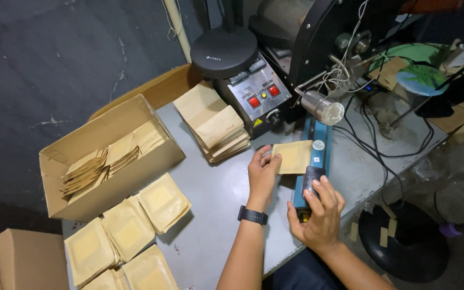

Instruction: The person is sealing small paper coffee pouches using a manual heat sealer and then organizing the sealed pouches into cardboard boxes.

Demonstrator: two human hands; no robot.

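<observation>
The left hand (262, 173) pinched a tan pouch (293, 157) across the blue sealer (313, 161); the right hand's (320, 209) grip wrapped its handle (best pressed with the pouch edge square).

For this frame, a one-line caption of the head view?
Left hand holds a tan pouch at the blue heat sealer; right hand grips its black handle.

Bright counter, dark surroundings, sharp focus.
Light falls from above onto the grey counter (216, 198); soft shadows spread toward 5 o'clock under the kraft pouches (162, 201). The wall at 10 o'clock stays dim, edges bend slightly, and the metal roller (323, 107) glints.
</observation>
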